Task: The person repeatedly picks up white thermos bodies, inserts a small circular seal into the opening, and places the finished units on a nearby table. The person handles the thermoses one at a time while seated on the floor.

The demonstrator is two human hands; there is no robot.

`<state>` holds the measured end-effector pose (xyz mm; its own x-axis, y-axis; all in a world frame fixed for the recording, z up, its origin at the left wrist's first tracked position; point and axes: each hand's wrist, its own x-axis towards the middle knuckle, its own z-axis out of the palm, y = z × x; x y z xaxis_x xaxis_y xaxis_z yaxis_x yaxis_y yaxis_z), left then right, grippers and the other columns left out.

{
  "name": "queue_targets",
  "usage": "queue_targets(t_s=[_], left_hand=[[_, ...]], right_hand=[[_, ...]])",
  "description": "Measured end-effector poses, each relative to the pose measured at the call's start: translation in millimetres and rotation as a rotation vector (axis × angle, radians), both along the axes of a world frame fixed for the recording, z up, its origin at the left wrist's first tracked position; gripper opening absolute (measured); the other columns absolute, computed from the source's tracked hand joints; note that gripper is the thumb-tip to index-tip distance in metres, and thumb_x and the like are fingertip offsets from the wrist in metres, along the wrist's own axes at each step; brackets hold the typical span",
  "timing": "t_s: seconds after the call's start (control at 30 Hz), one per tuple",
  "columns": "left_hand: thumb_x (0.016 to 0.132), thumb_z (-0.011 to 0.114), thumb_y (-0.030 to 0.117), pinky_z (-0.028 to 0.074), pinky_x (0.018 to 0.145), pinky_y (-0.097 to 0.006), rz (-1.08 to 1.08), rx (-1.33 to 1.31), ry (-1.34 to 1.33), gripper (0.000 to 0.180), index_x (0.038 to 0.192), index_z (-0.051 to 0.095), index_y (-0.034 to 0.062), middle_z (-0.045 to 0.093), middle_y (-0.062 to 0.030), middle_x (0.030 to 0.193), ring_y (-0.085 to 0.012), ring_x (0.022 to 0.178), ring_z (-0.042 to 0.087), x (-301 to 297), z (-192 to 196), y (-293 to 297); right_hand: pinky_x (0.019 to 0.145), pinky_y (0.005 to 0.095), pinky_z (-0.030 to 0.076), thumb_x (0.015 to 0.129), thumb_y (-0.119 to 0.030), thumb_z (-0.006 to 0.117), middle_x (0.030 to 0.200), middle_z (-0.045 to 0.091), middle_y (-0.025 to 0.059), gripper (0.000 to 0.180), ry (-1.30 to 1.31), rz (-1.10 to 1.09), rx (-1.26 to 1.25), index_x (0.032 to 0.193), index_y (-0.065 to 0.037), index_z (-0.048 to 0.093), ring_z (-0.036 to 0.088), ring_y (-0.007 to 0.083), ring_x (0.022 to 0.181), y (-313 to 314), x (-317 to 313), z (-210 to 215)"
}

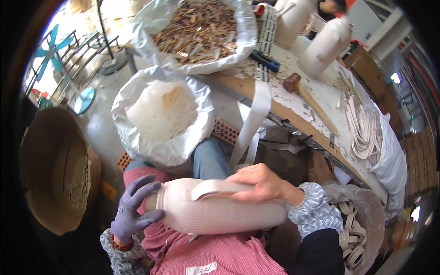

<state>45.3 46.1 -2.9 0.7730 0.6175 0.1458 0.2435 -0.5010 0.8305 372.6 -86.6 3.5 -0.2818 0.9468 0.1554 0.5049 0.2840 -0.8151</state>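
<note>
Across my lap lies a pale pink, jug-shaped vessel (224, 214) on its side, its neck toward the left. My left hand (134, 208), in a purple glove, grips the neck end with the thumb and fingers spread around it. A curved handle (211, 188) of the same pale colour runs along the upper side of the vessel. My bare right hand (260, 183), slightly blurred, is closed over the right part of this handle; its fingertips are partly hidden. The vessel rests against a pink apron (206, 254).
A workbench (286, 91) at the right holds a mallet (316, 103), a blue clamp-like tool (265, 61), pale strips (362, 128) and two similar vessels (326, 48). White sacks (201, 114) stand ahead, one with brown chips. A large cardboard drum (55, 169) is at left; a bag of curved pieces (353, 236) at right.
</note>
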Motion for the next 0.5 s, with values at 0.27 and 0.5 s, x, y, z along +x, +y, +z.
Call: queue_targets(t_s=[0.27,0.5], left_hand=[[0.094,0.043,0.016,0.043,0.095,-0.038,-0.152,0.409,-0.308,0.031,0.115,0.055,-0.0043,0.056,-0.0206,0.116,-0.0359,0.109,0.055,171.3,-35.8,71.5],[0.088,0.052,0.013,0.044,0.097,-0.036,-0.050,0.427,0.027,0.037,0.122,0.053,0.0001,0.056,-0.0208,0.122,-0.0364,0.111,0.056,254.0,-93.8,174.6]], right_hand=[[0.096,0.0453,0.042,0.084,-0.025,0.069,0.120,0.061,0.0184,0.057,-0.611,-0.992,0.365,0.133,-0.005,0.047,0.055,0.0340,0.113,44.5,242.8,-22.0],[0.078,0.0409,0.049,0.089,-0.037,0.064,0.094,0.069,0.0156,0.043,-0.549,-1.002,-0.022,0.118,-0.006,0.056,0.065,0.0292,0.084,85.7,281.6,-4.2]])
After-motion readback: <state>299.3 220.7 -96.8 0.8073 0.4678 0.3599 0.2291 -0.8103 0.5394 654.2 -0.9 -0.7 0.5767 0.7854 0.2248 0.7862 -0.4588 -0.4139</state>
